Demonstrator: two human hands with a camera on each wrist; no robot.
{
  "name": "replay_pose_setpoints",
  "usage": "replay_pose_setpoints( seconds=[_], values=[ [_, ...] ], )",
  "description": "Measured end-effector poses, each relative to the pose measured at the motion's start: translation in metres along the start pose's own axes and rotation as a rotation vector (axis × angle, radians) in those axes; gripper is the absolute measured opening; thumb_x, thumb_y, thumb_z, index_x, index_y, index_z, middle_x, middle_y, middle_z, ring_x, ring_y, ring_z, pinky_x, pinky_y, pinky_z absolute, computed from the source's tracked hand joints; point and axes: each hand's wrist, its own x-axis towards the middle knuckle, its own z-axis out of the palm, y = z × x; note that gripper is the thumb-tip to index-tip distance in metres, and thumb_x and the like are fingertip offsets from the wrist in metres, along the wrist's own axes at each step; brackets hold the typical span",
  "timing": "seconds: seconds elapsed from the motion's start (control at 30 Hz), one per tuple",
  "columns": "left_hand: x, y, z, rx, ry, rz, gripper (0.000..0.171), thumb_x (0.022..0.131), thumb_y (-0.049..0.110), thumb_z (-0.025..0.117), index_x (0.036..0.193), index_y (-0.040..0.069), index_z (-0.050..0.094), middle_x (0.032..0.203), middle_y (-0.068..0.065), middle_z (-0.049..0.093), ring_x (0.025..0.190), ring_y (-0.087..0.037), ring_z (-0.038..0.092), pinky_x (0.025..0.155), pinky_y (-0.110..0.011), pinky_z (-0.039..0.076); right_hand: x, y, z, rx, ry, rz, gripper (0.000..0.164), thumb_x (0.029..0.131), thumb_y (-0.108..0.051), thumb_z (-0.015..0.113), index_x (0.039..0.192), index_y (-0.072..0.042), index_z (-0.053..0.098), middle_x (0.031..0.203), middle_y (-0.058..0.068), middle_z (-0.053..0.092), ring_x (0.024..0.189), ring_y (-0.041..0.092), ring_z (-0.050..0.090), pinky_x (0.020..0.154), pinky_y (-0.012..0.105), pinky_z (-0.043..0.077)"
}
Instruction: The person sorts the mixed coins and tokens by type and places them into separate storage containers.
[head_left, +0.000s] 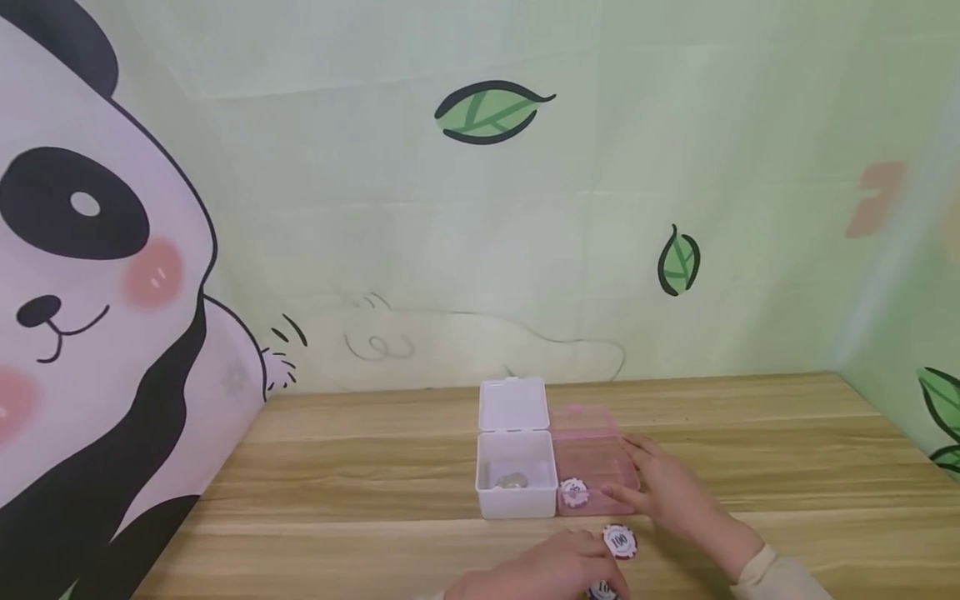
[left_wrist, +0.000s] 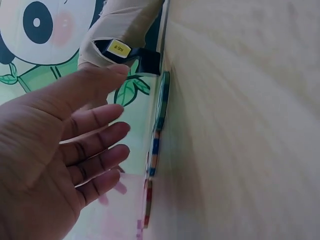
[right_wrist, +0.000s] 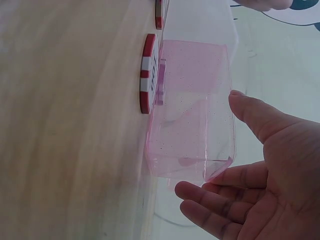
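At the right end of the pink box (head_left: 600, 458), the right hand (head_left: 675, 492) touches its side with thumb and fingers spread well apart, while the left hand (head_left: 551, 567), fingers loosely parted and gripping nothing, is above the near chip (head_left: 602, 591). On the desk (head_left: 360, 475), just beside the white box (head_left: 517, 503), the pink box looks light, stiff and slick, so its side walls seem the place to hold. The near chip and the 100 chip (head_left: 619, 542) look hard and smooth, best pinched by their edges.
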Motion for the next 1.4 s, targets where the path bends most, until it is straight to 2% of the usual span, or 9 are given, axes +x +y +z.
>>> replay_pose_setpoints(
  seconds=[0.2,0.37,0.53,0.7,1.07,1.4],
  values=[
    [0.003,-0.001,0.008,0.08,-0.011,0.078,0.02,0.086,0.026,0.064,0.105,0.023,0.07,0.103,0.014,0.068,0.098,0.0,0.057,0.085,-0.003,0.034,-0.001,-0.001,0.0,0.004,0.0,-0.001,0.071,0.083,-0.038,0.071,0.129,0.012,0.051,0.133,0.033,0.052,0.115,0.048,0.056,0.096,0.054,0.048],
    [0.006,0.0,0.013,0.164,-0.031,0.081,0.021,0.087,0.027,0.059,0.105,0.028,0.071,0.103,0.017,0.067,0.099,0.001,0.055,0.076,-0.002,0.03,-0.002,-0.003,-0.001,-0.004,0.008,-0.004,0.07,0.083,-0.037,0.072,0.129,0.012,0.052,0.132,0.032,0.053,0.114,0.047,0.057,0.095,0.053,0.049],
    [0.007,0.002,0.016,0.155,-0.079,0.039,0.023,0.089,0.029,0.057,0.107,0.03,0.07,0.105,0.017,0.065,0.102,0.002,0.052,0.069,-0.003,0.021,-0.002,-0.003,-0.001,0.003,-0.001,0.003,0.071,0.083,-0.038,0.071,0.13,0.012,0.051,0.133,0.032,0.051,0.116,0.047,0.055,0.097,0.053,0.048],
    [0.006,0.003,0.016,0.144,-0.083,0.039,0.021,0.089,0.032,0.058,0.106,0.031,0.07,0.105,0.017,0.063,0.103,0.001,0.05,0.065,-0.004,0.016,-0.002,-0.003,-0.001,0.002,-0.006,0.008,0.072,0.084,-0.039,0.07,0.131,0.011,0.05,0.135,0.031,0.051,0.119,0.047,0.053,0.099,0.053,0.046],
    [0.006,0.001,0.018,0.07,-0.08,0.039,0.021,0.088,0.031,0.06,0.106,0.028,0.071,0.103,0.016,0.063,0.101,0.001,0.049,0.068,-0.003,0.018,-0.003,-0.004,-0.003,-0.009,-0.005,0.004,0.071,0.084,-0.038,0.071,0.13,0.012,0.05,0.134,0.031,0.051,0.118,0.047,0.054,0.098,0.053,0.047],
    [0.008,0.002,0.018,0.127,-0.076,0.046,0.018,0.088,0.029,0.061,0.103,0.029,0.071,0.102,0.017,0.064,0.103,0.0,0.05,0.068,-0.002,0.017,-0.002,-0.005,-0.003,-0.005,-0.014,0.01,0.071,0.084,-0.038,0.071,0.13,0.012,0.05,0.135,0.032,0.05,0.117,0.047,0.054,0.098,0.053,0.047]
  ],
)
